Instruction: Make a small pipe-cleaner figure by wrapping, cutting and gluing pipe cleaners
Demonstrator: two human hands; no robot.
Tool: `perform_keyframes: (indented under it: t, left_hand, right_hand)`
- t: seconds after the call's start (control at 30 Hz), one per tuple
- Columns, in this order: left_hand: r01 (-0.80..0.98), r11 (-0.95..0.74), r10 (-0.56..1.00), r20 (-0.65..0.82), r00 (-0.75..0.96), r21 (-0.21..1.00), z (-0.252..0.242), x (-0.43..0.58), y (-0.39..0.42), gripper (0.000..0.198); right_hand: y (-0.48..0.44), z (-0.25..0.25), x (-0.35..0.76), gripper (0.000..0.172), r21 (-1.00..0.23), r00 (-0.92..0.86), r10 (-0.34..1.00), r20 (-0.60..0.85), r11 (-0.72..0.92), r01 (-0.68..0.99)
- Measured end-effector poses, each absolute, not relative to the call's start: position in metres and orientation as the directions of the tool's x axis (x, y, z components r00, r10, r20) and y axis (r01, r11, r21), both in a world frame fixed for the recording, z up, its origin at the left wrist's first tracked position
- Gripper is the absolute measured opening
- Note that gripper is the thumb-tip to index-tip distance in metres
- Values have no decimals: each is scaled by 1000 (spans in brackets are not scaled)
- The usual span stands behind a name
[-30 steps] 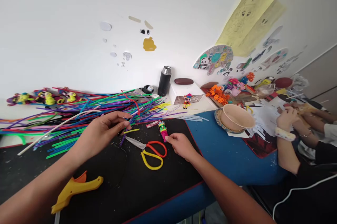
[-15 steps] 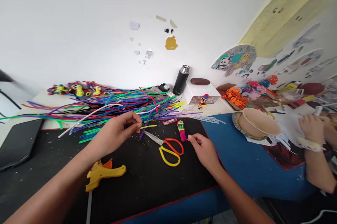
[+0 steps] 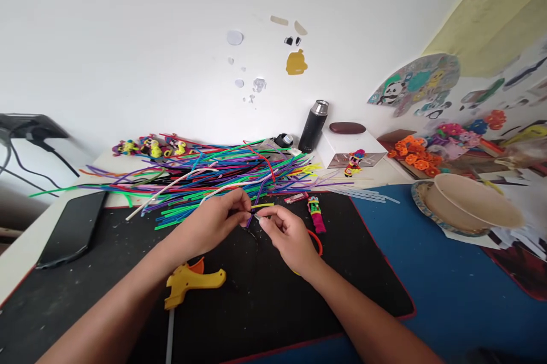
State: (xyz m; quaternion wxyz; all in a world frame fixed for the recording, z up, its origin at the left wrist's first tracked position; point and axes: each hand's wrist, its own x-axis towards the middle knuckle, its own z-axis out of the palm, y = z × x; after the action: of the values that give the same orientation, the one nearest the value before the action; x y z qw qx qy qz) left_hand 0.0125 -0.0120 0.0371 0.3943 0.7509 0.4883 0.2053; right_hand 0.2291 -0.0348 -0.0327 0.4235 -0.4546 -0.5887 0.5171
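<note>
My left hand (image 3: 220, 217) is closed in a pinch over the black mat (image 3: 273, 307). What it holds, if anything, is too small to make out. My right hand (image 3: 290, 237) has its thumb and finger pinched together close to the left fingertips; its contents are unclear too. A short yellow pipe cleaner (image 3: 262, 205) and a purple pipe cleaner (image 3: 259, 192) show right by both fingertips. Under my right hand lie the scissors, mostly hidden, with part of the red handle (image 3: 317, 241) showing. To the right is a small pink, green and yellow pipe-cleaner figure (image 3: 317, 215).
A pile of coloured pipe cleaners (image 3: 222, 173) spreads behind my hands. The yellow glue gun (image 3: 194, 281) lies in front of my left wrist, a black phone (image 3: 72, 230) farther left. A black flask (image 3: 313, 126), white box (image 3: 342, 147) and beige bowl (image 3: 474, 204) stand at the back and right.
My right hand has moved left from beside the small figure to meet my left hand, now covering most of the scissors. The view has turned so things appear shifted rightward.
</note>
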Motion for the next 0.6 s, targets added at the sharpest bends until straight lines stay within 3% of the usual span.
perform_keyframes:
  t: [0.2, 0.37, 0.47, 0.6]
  left_hand:
    - [494, -218, 880, -50, 473, 842, 36, 9, -9, 6]
    - [439, -174, 868, -74, 491, 881, 34, 9, -8, 7]
    - [574, -206, 901, -76, 427, 793, 42, 4, -10, 20]
    - [791, -270, 928, -70, 366, 549, 60, -11, -31, 28]
  right_hand:
    - [-21, -24, 209, 28, -988, -286, 952, 110, 137, 77]
    - [-20, -32, 201, 36, -995, -290, 953, 91, 101, 19]
    - [-22, -40, 206, 43, -997, -262, 963, 58, 70, 40]
    - [-22, -47, 217, 45, -999, -204, 978, 38, 40, 10]
